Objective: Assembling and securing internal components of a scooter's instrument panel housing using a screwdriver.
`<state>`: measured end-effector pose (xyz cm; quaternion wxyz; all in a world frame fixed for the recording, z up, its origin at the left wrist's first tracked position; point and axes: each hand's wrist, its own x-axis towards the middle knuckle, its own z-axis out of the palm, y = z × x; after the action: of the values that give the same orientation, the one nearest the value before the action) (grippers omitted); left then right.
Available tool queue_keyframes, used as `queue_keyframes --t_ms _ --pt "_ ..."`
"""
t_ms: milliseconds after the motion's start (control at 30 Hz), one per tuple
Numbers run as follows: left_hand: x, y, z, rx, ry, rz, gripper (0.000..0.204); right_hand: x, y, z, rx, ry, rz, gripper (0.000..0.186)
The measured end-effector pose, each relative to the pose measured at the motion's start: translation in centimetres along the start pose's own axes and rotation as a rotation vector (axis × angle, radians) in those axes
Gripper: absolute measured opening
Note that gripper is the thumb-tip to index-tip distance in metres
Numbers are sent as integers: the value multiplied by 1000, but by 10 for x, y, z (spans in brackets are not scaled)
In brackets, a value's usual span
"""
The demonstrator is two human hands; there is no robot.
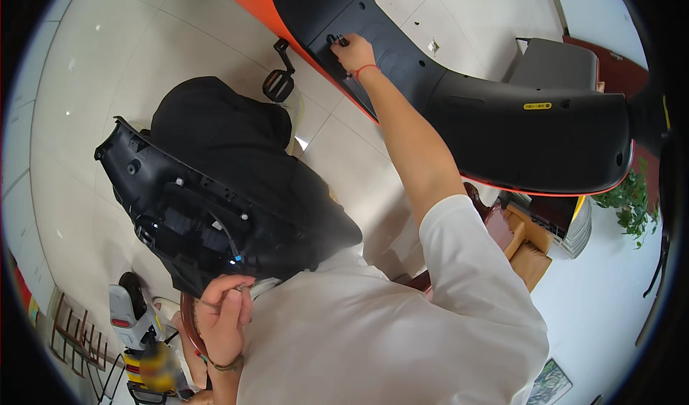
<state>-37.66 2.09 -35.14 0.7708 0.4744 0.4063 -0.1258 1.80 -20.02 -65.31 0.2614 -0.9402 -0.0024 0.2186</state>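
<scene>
My right hand (353, 52) reaches onto the black footboard (402, 68) of an orange scooter, its fingers closed on a small black part (336, 40). A black plastic panel (179, 204) with clips, fittings and a cable rests on my lap, over black fabric. Low in the view, beside the panel's end, my left hand (224, 312) has its fingers curled around something small and thin, partly hidden, too small to name.
A black pedal (278, 82) sticks out below the scooter's body. Grey and yellow equipment (129, 312) stands at lower left, near a metal rack (79, 333). At right are a grey bench (545, 60), a tan leather seat (531, 261) and a plant (628, 204).
</scene>
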Motion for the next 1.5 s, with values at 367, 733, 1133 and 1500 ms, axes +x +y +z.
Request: queue_keyframes --t_ms 367,733,1133,1500 --pt "6 2 -5 -70 97 33 19 6 -14 -5 183 0 88 44" --pt "-4 3 -20 -129 98 58 17 -4 16 -2 588 153 234 35" --pt "25 9 -11 -483 83 68 12 -342 -166 -85 643 -1113 -15 34" --pt "16 -8 0 -262 35 127 13 -369 -167 -76 674 -1007 -155 40"
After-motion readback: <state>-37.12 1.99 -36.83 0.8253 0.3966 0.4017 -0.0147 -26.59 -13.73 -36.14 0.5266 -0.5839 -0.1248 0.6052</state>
